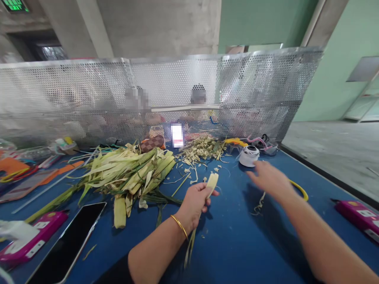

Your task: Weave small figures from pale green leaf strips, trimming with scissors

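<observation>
My left hand (197,203) pinches a pale green-yellow strip of plant husk (212,182) between thumb and fingers. Its thin, frayed end (191,246) hangs below the palm. To the right, my right hand (271,178) hovers over the table, fingers stretched out and somewhat blurred, with nothing seen in them. Just beyond its fingertips stands a white round roll-like object (248,157) with a dark centre. Under that hand lies a thin curled fibre (259,205). A large pile of long green and yellow husks (133,169) lies left of my hands.
Husk scraps (204,150) are heaped before a perforated metal screen (174,75), with people behind it. At left lie a phone (69,240) and a magenta power strip (38,236); another magenta power strip (359,217) is at right. A yellow tool handle (235,141) sits at the back.
</observation>
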### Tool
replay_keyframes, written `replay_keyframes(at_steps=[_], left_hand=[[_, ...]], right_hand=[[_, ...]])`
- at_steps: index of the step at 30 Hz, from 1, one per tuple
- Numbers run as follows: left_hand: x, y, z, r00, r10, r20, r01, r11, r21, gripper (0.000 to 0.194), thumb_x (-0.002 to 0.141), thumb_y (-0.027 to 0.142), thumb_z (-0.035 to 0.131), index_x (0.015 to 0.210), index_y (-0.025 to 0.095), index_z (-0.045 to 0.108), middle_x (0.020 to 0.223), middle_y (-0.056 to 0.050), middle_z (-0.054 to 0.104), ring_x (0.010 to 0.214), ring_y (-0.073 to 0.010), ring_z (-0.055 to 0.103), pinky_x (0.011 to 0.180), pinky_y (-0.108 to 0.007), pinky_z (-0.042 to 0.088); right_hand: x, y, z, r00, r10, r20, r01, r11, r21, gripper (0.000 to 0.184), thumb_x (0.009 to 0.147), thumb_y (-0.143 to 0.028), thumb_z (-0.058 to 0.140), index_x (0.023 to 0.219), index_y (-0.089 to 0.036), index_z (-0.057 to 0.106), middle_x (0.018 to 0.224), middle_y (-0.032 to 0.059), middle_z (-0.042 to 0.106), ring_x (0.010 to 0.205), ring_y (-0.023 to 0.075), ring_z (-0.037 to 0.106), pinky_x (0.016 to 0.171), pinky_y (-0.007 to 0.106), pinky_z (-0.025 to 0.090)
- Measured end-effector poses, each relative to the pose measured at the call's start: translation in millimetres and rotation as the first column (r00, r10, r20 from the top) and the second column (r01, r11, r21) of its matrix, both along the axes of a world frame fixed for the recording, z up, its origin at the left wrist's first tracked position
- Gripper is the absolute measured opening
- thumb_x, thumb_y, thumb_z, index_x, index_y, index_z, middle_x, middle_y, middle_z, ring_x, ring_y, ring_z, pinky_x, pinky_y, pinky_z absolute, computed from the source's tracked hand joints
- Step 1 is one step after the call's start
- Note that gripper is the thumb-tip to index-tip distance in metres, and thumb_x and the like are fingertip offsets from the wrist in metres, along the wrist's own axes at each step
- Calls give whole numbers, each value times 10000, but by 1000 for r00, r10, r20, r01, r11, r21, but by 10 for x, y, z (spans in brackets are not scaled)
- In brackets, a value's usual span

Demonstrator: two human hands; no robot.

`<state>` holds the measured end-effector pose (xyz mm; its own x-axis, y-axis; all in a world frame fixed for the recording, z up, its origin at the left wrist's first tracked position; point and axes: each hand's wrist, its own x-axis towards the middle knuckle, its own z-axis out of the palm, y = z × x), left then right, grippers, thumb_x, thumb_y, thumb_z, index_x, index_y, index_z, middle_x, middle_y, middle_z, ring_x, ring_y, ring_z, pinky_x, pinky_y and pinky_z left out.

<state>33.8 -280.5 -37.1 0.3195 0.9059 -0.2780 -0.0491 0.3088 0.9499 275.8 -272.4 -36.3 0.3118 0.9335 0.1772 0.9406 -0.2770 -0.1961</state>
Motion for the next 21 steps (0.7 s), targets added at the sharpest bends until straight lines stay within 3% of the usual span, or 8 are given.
replay_keyframes(at_steps=[2,4,10,14,17,19,20,21], left_hand=[[-34,48,17,1000,10,-8,-10,1000,26,85,793,210,562,817,136,599,791,-28,652,422,-15,367,349,-156,187],[-62,76,40,1000,10,-27,-9,998,62,108,806,240,559,827,142,600,794,-30,660,410,-17,363,346,-163,188],[-163,102,157,995,48,-91,-34,987,155,189,816,304,565,736,138,610,736,-24,657,378,-12,338,353,-174,152],[-270,172,235,987,111,-112,-80,966,246,157,800,282,590,811,142,660,648,-3,639,366,-13,322,365,-167,183],[-335,240,248,982,147,-118,-108,952,287,143,787,267,600,750,142,659,616,-1,630,367,-17,334,370,-164,205],[-358,275,239,982,153,-113,-114,949,293,168,782,285,606,700,144,647,604,-2,626,368,-20,336,368,-164,210],[-364,287,231,982,153,-111,-114,948,298,188,778,302,611,682,144,643,597,-2,623,367,-22,332,364,-165,209],[-367,297,222,982,153,-110,-113,946,304,207,773,319,617,669,142,642,590,-2,620,365,-22,326,360,-167,204]], right_hand=[[444,2,4,988,-155,13,155,985,-82,212,772,-264,560,841,-81,641,860,256,657,808,339,642,647,396,456],[751,7,-51,977,-215,-15,210,963,-168,123,720,-249,606,670,-138,625,647,189,646,633,303,644,550,363,449],[957,51,-197,945,-288,-155,257,947,-194,92,665,-226,633,605,-171,589,521,108,595,552,282,634,484,335,439],[979,-85,-45,891,-312,-329,290,950,-117,245,821,-318,476,777,-145,644,488,117,580,408,223,584,486,366,446],[754,-206,82,850,-119,-512,181,981,71,345,869,-369,391,1094,-192,583,614,74,592,489,167,583,560,332,460],[450,-257,119,565,310,-765,-45,937,346,455,780,-439,566,1187,-240,523,635,19,549,547,167,549,567,312,452],[277,-275,122,433,390,-813,-117,918,378,523,703,-459,661,1166,-255,528,623,-8,519,549,163,525,543,298,439],[108,-290,116,354,397,-847,-170,917,360,558,669,-495,692,1146,-252,533,609,-29,480,520,147,483,508,285,421]])
